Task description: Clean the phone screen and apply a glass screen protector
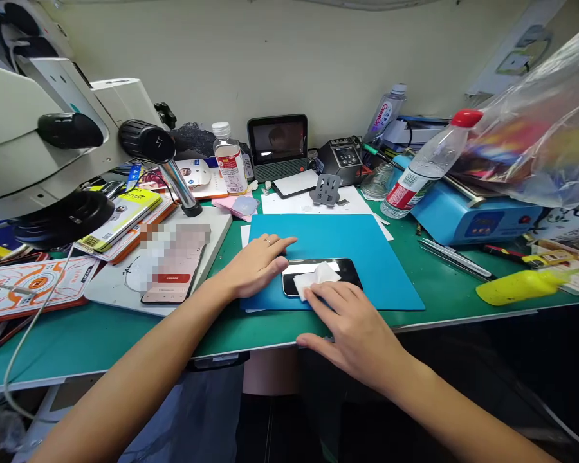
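A black smartphone (350,271) lies face up and sideways on a blue mat (390,276). Over its screen, my right hand (352,318) presses a crumpled white tissue (322,272) under its fingertips, with the thumb held apart near the table's front edge. At the phone's left end, my left hand (258,265) rests on the mat, fingers stretched out and a ring on one of them. Its thumb reaches to the phone's corner; whether it touches is unclear. Nothing shows in that hand.
A microscope (53,148) overhangs the left side, where a second phone (178,270) lies on its base. Behind the mat stand a small screen (277,141) and a drink bottle (229,161). Rightward are a red-capped bottle (417,173), tweezers (456,258) and a yellow squeeze bottle (518,287).
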